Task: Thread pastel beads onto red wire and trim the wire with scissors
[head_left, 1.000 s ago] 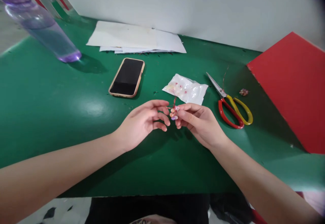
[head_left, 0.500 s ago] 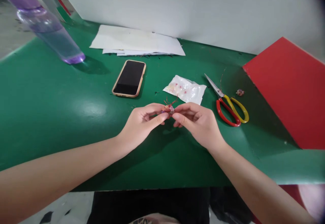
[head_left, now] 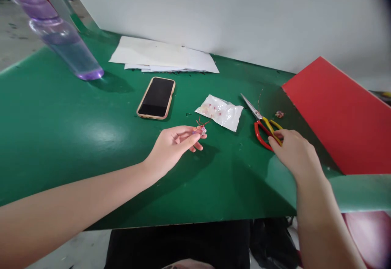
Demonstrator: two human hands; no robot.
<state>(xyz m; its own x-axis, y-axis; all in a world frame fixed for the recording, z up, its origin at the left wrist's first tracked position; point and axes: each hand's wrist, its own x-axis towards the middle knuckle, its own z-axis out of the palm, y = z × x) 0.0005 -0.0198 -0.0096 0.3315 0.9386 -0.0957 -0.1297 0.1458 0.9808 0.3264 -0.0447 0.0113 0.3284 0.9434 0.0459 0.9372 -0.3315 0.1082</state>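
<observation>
My left hand (head_left: 177, 142) pinches a small cluster of pastel beads (head_left: 202, 130) between thumb and fingertips, with thin red strands sticking up from it. At the right, my right hand (head_left: 295, 149) has its thumb and fingers closed on the yellow handle of the scissors (head_left: 259, 116), which lie on the table with blades pointing away to the left. Part of that handle is hidden by the fingers. A second bead cluster (head_left: 279, 114) lies just beyond the scissors, and a thin strand stands near the blades. A white plastic packet (head_left: 227, 114) with small reddish pieces lies between my hands.
On the green table (head_left: 100, 138) lie a phone (head_left: 157, 98) and stacked white papers (head_left: 152, 52). A purple water bottle (head_left: 65, 49) stands at the far left. A red board (head_left: 339, 118) takes up the right side, and a white panel (head_left: 214, 12) borders the back.
My right hand has left the bead cluster and moved right onto the scissors' handle. My left hand keeps the cluster in nearly the same place. The view has shifted slightly.
</observation>
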